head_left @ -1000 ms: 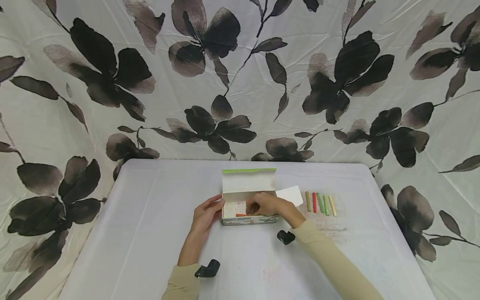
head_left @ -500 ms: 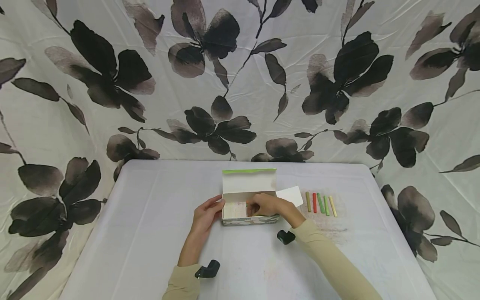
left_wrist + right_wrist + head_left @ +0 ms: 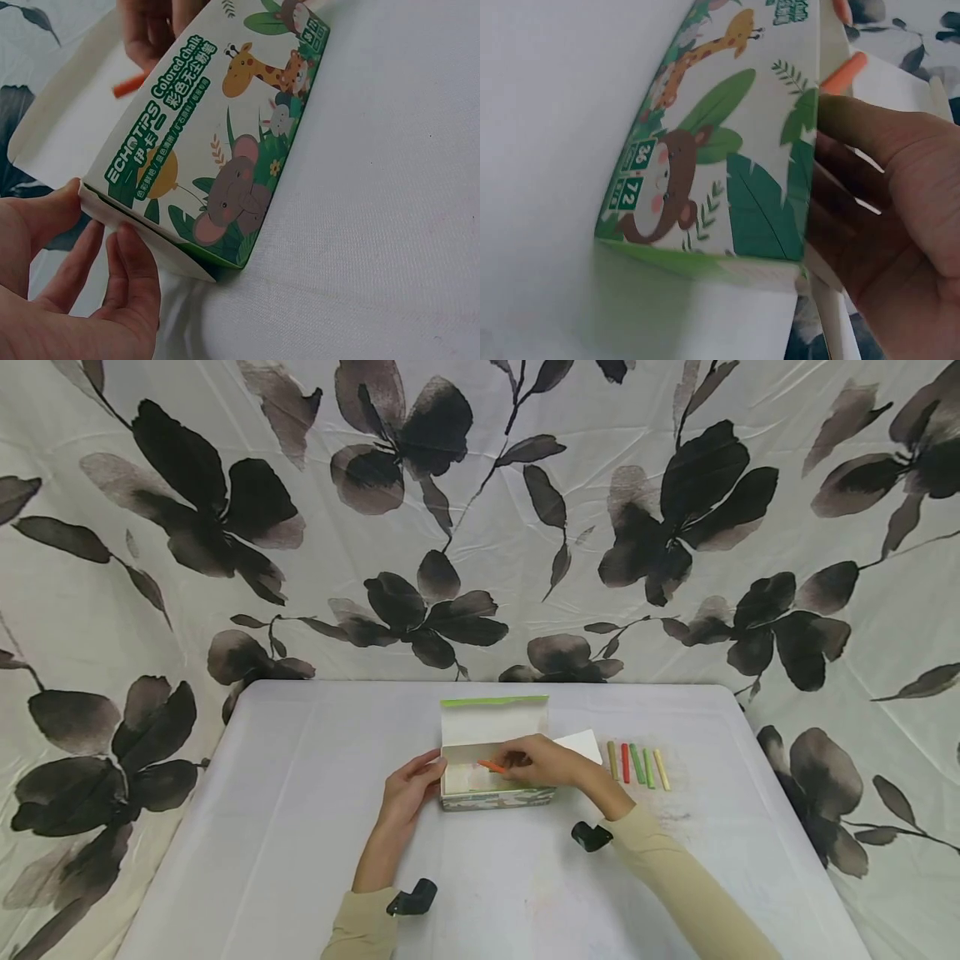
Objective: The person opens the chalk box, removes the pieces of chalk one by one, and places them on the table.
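Observation:
An open chalk box printed with cartoon animals sits mid-table, lid flap up. My right hand pinches an orange chalk stick just above the box's open top. My left hand holds the box's left end, with the thumb and fingers against its end flap.
Several coloured chalk sticks lie in a row to the right of the box, beside a white flap. The table wears a white cloth, smudged near the chalk. A flower-print sheet hangs behind.
My right hand has lifted the orange chalk out of the box, from lying on its floor to just above its opening. The left hand has stayed on the box.

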Demonstrator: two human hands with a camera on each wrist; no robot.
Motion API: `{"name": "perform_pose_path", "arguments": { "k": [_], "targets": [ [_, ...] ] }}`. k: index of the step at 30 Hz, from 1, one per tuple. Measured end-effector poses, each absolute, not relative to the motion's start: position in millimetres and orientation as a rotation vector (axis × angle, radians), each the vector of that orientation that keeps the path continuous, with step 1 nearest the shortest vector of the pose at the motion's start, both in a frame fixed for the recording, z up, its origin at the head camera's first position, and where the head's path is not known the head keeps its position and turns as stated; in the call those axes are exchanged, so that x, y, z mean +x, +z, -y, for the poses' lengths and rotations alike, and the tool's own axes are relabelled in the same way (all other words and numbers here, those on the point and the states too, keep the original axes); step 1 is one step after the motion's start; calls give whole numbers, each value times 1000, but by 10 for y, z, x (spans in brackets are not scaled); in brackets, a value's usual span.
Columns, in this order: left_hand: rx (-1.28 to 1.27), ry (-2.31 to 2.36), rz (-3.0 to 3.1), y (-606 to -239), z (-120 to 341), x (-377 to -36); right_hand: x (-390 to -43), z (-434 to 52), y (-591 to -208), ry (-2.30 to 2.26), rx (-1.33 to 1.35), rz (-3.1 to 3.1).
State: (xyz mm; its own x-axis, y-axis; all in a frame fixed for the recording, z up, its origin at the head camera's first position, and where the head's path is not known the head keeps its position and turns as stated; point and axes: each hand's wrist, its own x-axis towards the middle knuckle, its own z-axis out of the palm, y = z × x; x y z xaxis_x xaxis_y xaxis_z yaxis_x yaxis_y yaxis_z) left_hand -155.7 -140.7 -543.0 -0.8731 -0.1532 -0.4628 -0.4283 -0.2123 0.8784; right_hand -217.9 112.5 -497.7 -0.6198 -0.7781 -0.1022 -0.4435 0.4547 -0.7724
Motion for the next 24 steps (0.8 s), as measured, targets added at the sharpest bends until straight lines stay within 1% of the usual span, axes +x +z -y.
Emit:
{"name": "perform_pose_path", "arguments": {
  "k": [11, 16, 24],
  "targets": [
    [-670, 2217, -1821, -5422, 1410, -1545, -2102, -1425, -4789, -1348, -861, -2371],
    [-655, 2218, -1814, -5410, 1413, -1539, -2018, -1596, -4747, -1447, -715, -2378],
    [-672, 2195, -1850, -5452, 1417, -1563, -1887, -1886, -4721, -1533, -589, -2389]
  ]
}}
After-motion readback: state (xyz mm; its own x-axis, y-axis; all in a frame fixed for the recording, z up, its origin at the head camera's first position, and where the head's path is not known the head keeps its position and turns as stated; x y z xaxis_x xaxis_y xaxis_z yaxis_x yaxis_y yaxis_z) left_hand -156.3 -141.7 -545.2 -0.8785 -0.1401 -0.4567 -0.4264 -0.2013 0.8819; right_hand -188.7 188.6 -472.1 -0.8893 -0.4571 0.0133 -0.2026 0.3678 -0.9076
